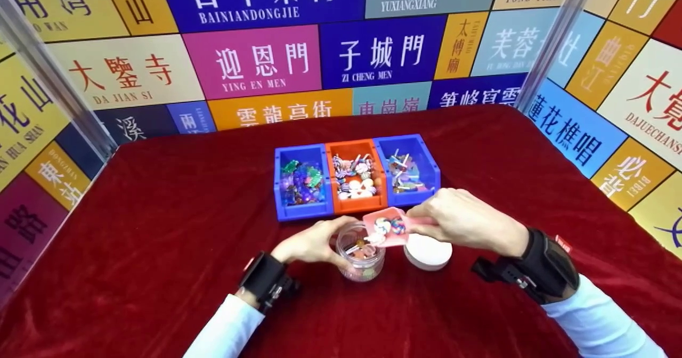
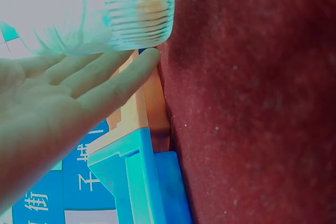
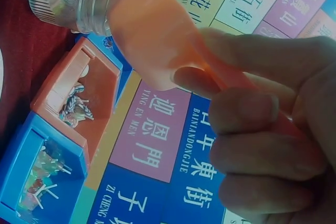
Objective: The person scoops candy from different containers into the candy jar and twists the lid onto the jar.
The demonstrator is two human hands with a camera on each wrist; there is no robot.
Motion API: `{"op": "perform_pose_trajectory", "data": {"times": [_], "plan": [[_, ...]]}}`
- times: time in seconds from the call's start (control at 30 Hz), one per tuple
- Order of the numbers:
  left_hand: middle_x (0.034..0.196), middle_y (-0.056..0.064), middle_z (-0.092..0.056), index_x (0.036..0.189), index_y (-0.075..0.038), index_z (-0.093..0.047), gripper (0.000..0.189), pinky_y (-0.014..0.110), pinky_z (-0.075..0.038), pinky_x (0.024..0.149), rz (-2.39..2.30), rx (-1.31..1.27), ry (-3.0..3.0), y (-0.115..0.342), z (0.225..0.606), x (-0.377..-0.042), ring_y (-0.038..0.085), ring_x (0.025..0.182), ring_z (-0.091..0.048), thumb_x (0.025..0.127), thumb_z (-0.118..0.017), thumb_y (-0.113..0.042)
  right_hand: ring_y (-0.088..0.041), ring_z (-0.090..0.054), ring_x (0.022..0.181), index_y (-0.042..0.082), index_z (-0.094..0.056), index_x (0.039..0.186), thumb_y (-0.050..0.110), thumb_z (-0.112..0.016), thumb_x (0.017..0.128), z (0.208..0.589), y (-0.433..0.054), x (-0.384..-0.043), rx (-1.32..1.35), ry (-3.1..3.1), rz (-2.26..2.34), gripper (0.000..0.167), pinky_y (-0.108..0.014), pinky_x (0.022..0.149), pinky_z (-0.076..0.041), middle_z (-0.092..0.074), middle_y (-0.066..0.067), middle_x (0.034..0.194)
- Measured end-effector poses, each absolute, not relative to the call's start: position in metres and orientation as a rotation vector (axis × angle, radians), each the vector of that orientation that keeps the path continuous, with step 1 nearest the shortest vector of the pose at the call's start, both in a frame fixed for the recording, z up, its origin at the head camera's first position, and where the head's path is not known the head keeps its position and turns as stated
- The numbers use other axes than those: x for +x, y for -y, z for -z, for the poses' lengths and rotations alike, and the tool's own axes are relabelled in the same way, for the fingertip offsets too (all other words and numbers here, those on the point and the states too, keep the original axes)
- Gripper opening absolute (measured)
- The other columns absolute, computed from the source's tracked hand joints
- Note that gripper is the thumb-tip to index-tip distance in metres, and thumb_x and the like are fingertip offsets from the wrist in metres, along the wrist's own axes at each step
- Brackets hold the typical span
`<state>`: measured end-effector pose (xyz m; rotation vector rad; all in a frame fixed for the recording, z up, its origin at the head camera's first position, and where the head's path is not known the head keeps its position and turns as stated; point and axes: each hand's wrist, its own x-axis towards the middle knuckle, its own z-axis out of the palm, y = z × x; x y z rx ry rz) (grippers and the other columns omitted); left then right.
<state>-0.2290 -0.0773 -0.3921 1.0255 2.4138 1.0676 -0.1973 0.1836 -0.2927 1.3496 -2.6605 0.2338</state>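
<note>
In the head view my left hand (image 1: 315, 243) holds a clear ribbed jar (image 1: 362, 274), thumb at the near side and fingers at the far side. Small candies lie inside it. The left wrist view shows the fingers (image 2: 118, 87) lying along the jar wall (image 2: 142, 17). My right hand (image 1: 461, 220) grips the handle of a pink scoop (image 1: 393, 238), tilted with its front edge over the jar mouth. Swirled candies (image 1: 382, 226) sit in the scoop. From the right wrist, the scoop's underside (image 3: 152, 35) shows beside the jar's threaded neck (image 3: 97, 3), fingers curled round the handle.
A white lid (image 1: 429, 251) lies right of the jar. Behind stand three joined bins: a blue bin (image 1: 303, 209) with shiny pieces, an orange bin (image 1: 359, 203) with candies, and another blue bin (image 1: 434, 174) with stick candies. Red cloth (image 1: 186, 230) covers the table.
</note>
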Motion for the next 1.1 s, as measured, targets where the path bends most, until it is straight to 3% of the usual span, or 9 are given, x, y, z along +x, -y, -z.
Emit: {"op": "perform_pose_trajectory", "data": {"times": [0.33,0.9,1.1], "plan": [[0.121,0.009,-0.053,0.127,-0.006,-0.043,0.075,0.031,-0.038,0.095,-1.074,1.049,-2.424,0.077,0.392,-0.228,0.020,0.110,-0.049,0.064,-0.080,-0.022,-0.003,-0.028,0.045,0.020,-0.047,0.060,0.020,-0.063,0.078,0.287,-0.178,-0.194,1.333,2.672,-0.184,0.024,-0.019,0.041,-0.023,-0.024,0.013,0.050],[0.122,0.012,-0.053,0.128,-0.003,-0.042,0.075,0.034,-0.040,0.095,-1.062,1.047,-2.412,0.080,0.390,-0.229,0.022,0.111,-0.050,0.066,-0.079,-0.023,-0.004,-0.035,0.051,0.019,-0.055,0.064,0.025,-0.061,0.083,0.290,-0.185,-0.204,1.339,2.726,-0.273,0.021,-0.019,0.047,-0.031,-0.033,0.014,0.053],[0.122,0.016,-0.052,0.128,0.001,-0.042,0.068,0.037,-0.044,0.091,-1.206,1.008,-2.300,0.089,0.387,-0.231,0.025,0.111,-0.051,0.072,-0.073,-0.022,-0.001,-0.021,0.047,0.018,-0.059,0.067,0.031,-0.056,0.086,0.293,-0.189,-0.213,1.338,2.779,-0.349,0.023,-0.018,0.044,-0.017,-0.020,0.014,0.053]]}}
